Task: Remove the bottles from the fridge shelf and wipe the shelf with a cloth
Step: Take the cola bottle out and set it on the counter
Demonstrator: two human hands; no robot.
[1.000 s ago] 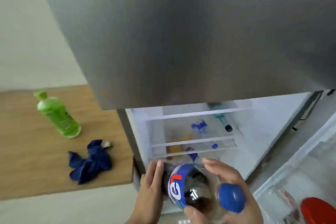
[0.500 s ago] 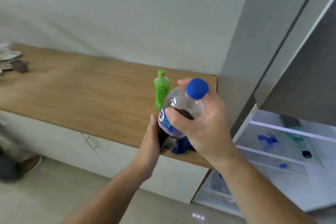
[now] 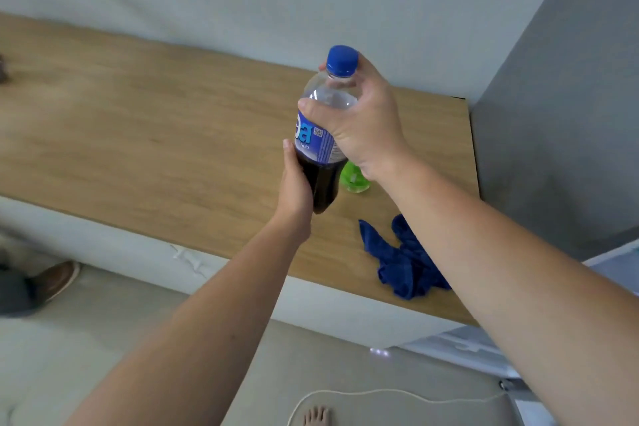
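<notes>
**Cola bottle held over the counter, ready to be set down**

The right hand (image 3: 356, 128) is wrapped around the shoulder and upper label of a clear plastic cola bottle with a blue cap and blue label (image 3: 323, 135), thumb across the front and fingers curled behind the neck. The left hand (image 3: 297, 180) cups the dark lower body from the left side, so both hands grasp the same bottle. It stands nearly upright, its base just above or barely at the long wooden countertop (image 3: 155, 121); contact cannot be told.

Immediately right of the base, partly hidden behind it, stands a small green plastic bottle (image 3: 354, 178). Nearer and further right, by the counter's near edge, lies a crumpled dark blue cloth (image 3: 404, 263), under the right forearm. The grey fridge side (image 3: 553, 114) rises at the far right.

To do this step well, I judge the bottle should come down flat on the bare wood left of the green one, kept vertical, with the left hand steadying the base until it sits firm; then release, leaving the cloth within easy reach
</notes>
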